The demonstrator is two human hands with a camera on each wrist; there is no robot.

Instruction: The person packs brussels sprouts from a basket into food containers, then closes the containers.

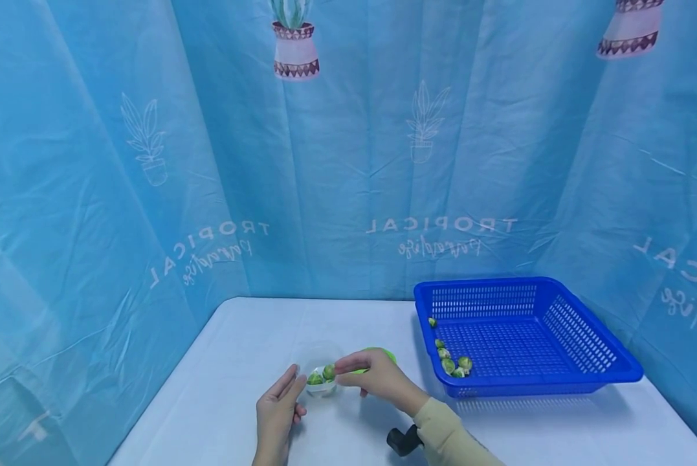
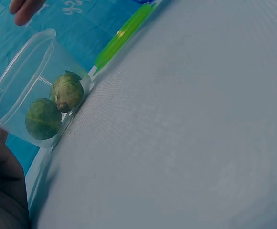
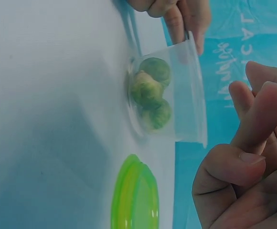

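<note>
A clear plastic tub [image 1: 323, 391] stands on the table with Brussels sprouts [image 3: 147, 88] in its bottom; three show in the right wrist view. My left hand [image 1: 276, 410] pinches the tub's rim at its left side, thumb and fingers on the wall. Over the tub's right side is my right hand [image 1: 377, 377], its fingers loosely bent and nothing held between them in the right wrist view. A bright green lid [image 3: 121, 202] lies on the table just right of the tub, partly hidden behind the right hand in the head view.
A blue plastic basket [image 1: 488, 391] stands at the table's right, with several sprouts [image 1: 448, 366] along its left side. Below my right forearm shows a black device [image 1: 403, 441]. Blue printed curtains [image 1: 348, 162] hang behind the white table [image 1: 232, 362] and at both sides.
</note>
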